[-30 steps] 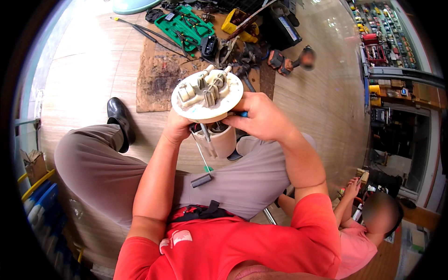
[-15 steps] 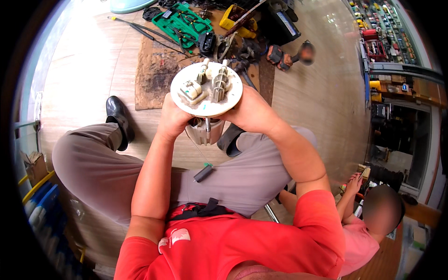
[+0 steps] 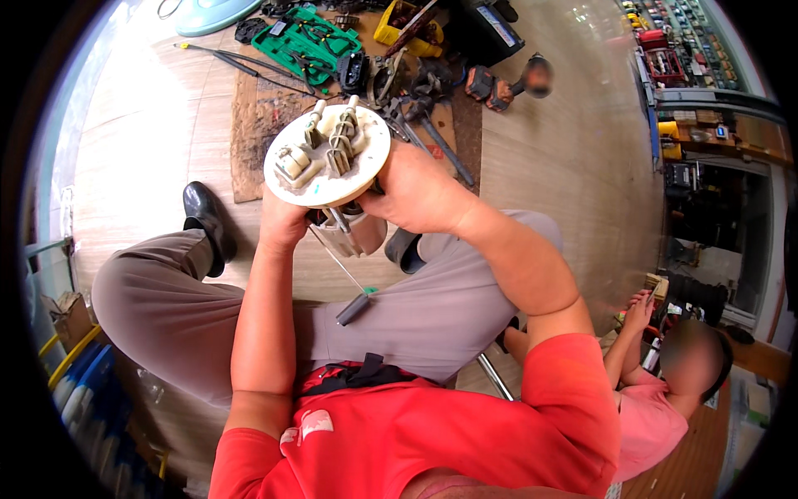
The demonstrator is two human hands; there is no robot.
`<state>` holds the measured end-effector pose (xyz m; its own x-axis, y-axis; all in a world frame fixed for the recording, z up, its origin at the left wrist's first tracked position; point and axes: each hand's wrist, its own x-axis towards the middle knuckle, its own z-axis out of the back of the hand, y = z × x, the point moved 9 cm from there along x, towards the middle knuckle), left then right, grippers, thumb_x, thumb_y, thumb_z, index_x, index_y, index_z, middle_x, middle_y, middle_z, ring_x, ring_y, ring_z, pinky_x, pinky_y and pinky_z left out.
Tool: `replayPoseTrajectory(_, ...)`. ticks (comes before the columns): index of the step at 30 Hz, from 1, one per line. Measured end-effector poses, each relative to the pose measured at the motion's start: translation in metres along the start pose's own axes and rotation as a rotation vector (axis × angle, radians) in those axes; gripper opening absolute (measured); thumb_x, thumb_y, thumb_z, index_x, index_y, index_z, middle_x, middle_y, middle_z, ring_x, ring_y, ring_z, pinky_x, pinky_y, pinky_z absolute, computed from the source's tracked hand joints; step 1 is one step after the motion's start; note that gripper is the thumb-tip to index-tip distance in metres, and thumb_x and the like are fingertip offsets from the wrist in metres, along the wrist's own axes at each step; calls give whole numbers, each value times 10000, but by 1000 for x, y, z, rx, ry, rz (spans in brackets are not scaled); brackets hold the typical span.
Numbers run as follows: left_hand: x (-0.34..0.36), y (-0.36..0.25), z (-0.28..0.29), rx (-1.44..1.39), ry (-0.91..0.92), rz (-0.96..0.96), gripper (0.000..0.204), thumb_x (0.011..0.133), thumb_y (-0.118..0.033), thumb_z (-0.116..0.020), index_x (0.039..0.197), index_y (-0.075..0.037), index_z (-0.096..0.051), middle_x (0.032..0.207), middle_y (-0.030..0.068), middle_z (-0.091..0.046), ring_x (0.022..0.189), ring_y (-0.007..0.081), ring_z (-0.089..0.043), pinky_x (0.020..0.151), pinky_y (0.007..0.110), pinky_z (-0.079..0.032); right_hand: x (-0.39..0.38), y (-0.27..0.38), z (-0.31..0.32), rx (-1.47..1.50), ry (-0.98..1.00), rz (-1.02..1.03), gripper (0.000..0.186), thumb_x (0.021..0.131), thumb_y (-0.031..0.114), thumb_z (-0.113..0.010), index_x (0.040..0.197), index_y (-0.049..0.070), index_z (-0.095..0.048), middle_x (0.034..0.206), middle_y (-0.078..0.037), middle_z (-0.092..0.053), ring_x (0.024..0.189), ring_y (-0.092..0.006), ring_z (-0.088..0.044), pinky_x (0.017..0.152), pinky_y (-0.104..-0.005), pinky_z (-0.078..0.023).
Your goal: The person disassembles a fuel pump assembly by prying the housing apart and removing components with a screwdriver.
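Observation:
A fuel pump module (image 3: 349,185) is held up in front of me, its round off-white flange tilted toward the left. Pipe stubs and a connector socket stand on the flange. Below it hang a metal rod, a pale plastic body (image 3: 363,236) and a thin wire arm ending in a dark float (image 3: 355,309) over my lap. My left hand (image 3: 284,219) grips the module under the flange's left side, its fingers mostly hidden. My right hand (image 3: 418,190) is closed around it from the right, thumb under the flange.
Ahead lies a stained cardboard sheet (image 3: 259,141) with a green tool case (image 3: 306,43), a hammer (image 3: 445,141) and dark parts. Beyond are a yellow bin (image 3: 409,33), a black battery (image 3: 490,35) and an orange-black power tool (image 3: 492,88). Another person (image 3: 652,416) sits at right.
Both hands have moved the fuel pump module to the left and tilted it, so its rod and body now slant. The float has swung slightly left.

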<state>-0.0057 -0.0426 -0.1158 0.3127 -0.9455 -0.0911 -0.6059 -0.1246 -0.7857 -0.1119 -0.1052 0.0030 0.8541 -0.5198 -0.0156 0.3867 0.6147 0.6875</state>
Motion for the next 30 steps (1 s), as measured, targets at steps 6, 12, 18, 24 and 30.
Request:
replayPoseTrajectory(6, -3, 8, 10, -29, -102, 8, 495, 772, -69, -711, 1232, 31, -559, 1078, 95, -660, 813, 111, -641, 613, 231, -520, 4, 0, -6, -93, 73, -25, 381, 740, 39, -626, 1120, 24, -598, 1124, -205, -607, 1043, -400, -570, 894, -430, -484)
replayPoseTrajectory(12, -1, 4, 2, 198, -76, 71, 491, 759, -90, -738, 1206, 35, -580, 1105, 91, -657, 886, 119, -626, 727, 258, -508, -1, -13, -1, -125, 11, -21, 345, 730, 149, -673, 1053, 33, -636, 1006, -197, -644, 894, -399, -623, 782, -460, -524)
replayPoseTrajectory(18, 4, 8, -16, 117, -3, 39, 524, 728, -78, -757, 1210, 24, -577, 1144, 84, -648, 989, 133, -618, 862, 283, -508, -1, -34, -8, -66, 170, -135, 285, 681, 168, -680, 912, 1, -680, 908, -220, -670, 874, -382, -643, 781, -434, -528)
replayPoseTrajectory(24, -12, 59, -12, -102, -38, 213, 520, 769, -124, -778, 1219, -1, -548, 1092, 77, -640, 930, 143, -636, 805, 290, -536, -18, -63, -33, -136, 376, -386, 305, 678, 148, -663, 914, -44, -656, 878, -264, -652, 856, -408, -632, 776, -443, -511)
replayPoseTrajectory(30, -43, 110, -24, -179, 51, 365, 565, 768, -130, -785, 1257, -15, -527, 1167, 70, -613, 987, 162, -625, 855, 311, -530, -64, -82, -48, -133, 362, -377, 237, 716, 164, -656, 767, -68, -671, 831, -266, -652, 830, -398, -645, 761, -447, -522)
